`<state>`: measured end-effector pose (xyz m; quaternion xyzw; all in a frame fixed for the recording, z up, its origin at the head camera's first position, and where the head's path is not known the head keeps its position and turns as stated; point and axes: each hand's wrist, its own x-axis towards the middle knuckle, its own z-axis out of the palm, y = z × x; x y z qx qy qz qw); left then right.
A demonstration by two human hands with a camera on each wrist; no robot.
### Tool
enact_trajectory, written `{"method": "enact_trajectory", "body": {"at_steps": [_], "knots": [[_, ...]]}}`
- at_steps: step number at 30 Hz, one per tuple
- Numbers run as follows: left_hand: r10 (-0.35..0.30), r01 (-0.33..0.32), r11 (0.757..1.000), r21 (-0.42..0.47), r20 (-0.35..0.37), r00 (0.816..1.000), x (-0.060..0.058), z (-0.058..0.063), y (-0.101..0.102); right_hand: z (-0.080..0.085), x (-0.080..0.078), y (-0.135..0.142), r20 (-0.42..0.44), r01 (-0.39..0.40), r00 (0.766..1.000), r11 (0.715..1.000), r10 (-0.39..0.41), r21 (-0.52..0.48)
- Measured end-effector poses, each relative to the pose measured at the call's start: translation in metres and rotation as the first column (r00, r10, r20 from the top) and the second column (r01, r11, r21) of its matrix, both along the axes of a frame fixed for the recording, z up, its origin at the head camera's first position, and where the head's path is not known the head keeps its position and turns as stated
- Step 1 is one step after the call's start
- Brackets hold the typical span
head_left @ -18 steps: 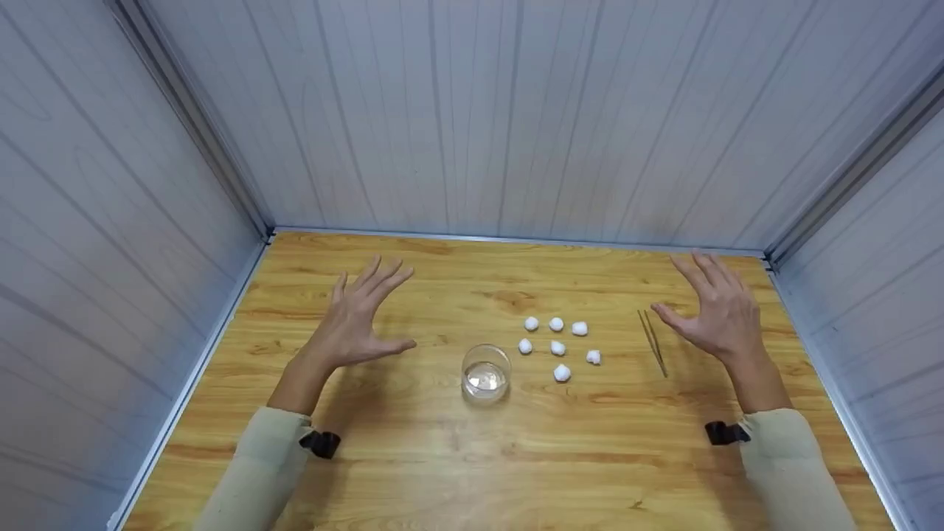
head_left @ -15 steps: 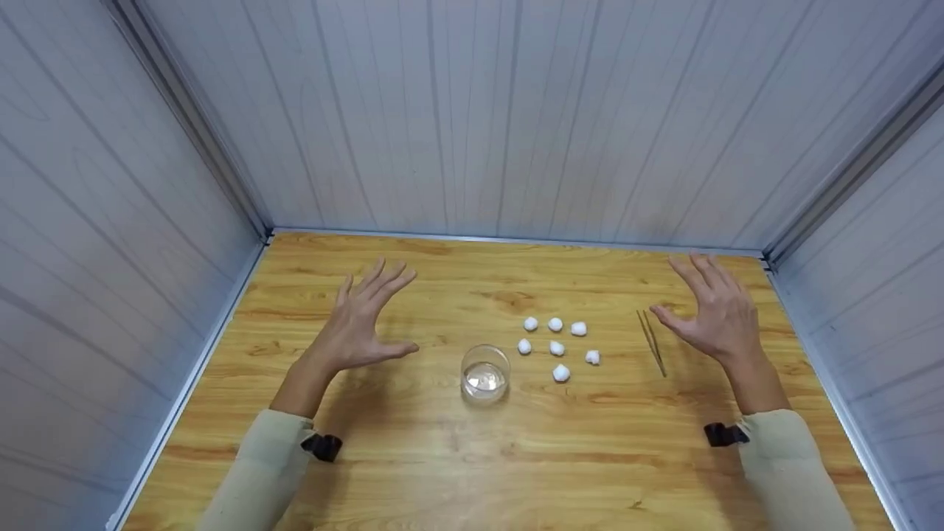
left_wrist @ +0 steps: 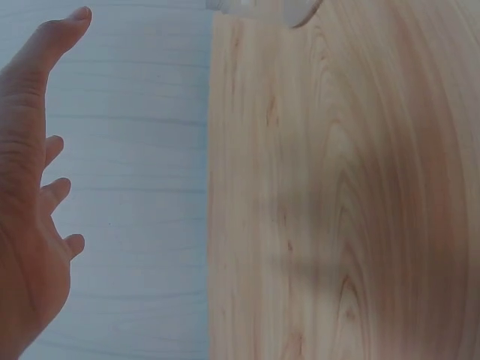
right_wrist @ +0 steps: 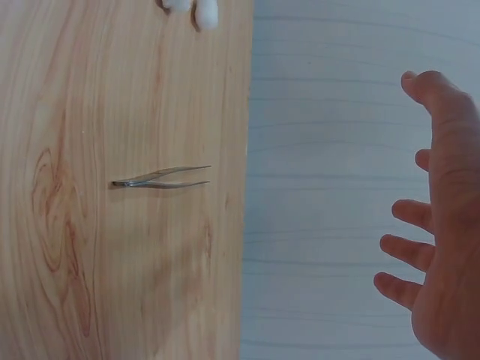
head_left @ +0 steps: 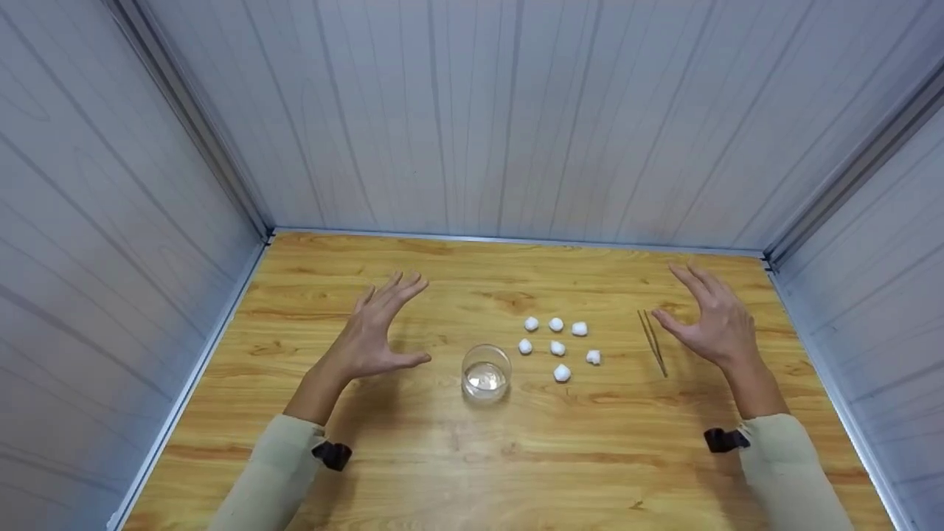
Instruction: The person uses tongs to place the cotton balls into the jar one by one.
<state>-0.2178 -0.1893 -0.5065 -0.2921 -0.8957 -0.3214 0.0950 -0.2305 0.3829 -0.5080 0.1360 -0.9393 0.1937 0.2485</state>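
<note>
My left hand [head_left: 374, 335] hovers over the table with fingers and thumb spread, left of a clear glass cup [head_left: 486, 375] with what looks like clear liquid in it. Several white cotton balls [head_left: 557, 348] lie loosely grouped to the right of the cup. Farther right, metal tweezers [right_wrist: 161, 178] rest on the wood with their tips apart, pointing to the back. Just right of the tweezers my right hand [head_left: 714, 324] is raised, its fingers extended and thumb out. Neither hand touches anything. In the left wrist view only the cup's edge [left_wrist: 300, 10] shows at the top.
The wood-grain table [head_left: 472, 472] is bounded by a pale panelled back wall [head_left: 472, 118] and side walls, the left wall [head_left: 110, 258] and the right wall [head_left: 877, 280]. Dark wrist cameras sit at both cuffs.
My left hand has moved right and slightly toward me, closer to the cup. My right hand has shifted slightly toward me. The cup, cotton balls and tweezers have stayed put.
</note>
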Motion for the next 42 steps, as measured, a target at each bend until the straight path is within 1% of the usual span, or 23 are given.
{"method": "enact_trajectory", "body": {"at_steps": [4, 11, 17, 26, 31, 38, 42], "knots": [[-0.013, 0.013, 1.000, 0.016, 0.020, 1.000, 0.002, -0.004, 0.004, -0.005, 0.001, 0.001, 0.020, 0.003, 1.000, 1.000, -0.003, -0.025], [-0.024, 0.023, 0.999, 0.038, 0.019, 1.000, 0.005, -0.013, 0.010, -0.015, 0.002, 0.001, 0.044, 0.009, 0.999, 0.998, -0.006, -0.057], [-0.021, 0.021, 0.999, 0.030, 0.029, 0.999, 0.005, -0.018, 0.013, -0.023, 0.004, -0.001, 0.053, 0.006, 0.999, 0.997, -0.002, -0.071], [-0.021, 0.020, 0.999, 0.038, 0.010, 1.000, 0.004, -0.024, 0.020, -0.034, 0.004, -0.004, 0.016, -0.006, 1.000, 0.998, 0.007, -0.062], [-0.032, 0.032, 0.998, 0.054, -0.008, 0.999, 0.005, -0.030, 0.025, -0.040, 0.004, -0.003, 0.024, 0.004, 1.000, 0.998, -0.002, -0.069], [-0.053, 0.052, 0.998, 0.038, 0.025, 0.998, 0.008, -0.037, 0.031, -0.046, 0.005, -0.001, 0.031, 0.006, 1.000, 0.998, -0.005, -0.055], [-0.072, 0.071, 0.997, 0.041, 0.009, 0.997, 0.009, -0.042, 0.035, -0.047, 0.006, -0.002, 0.051, 0.016, 0.999, 0.999, -0.013, -0.050]]}}
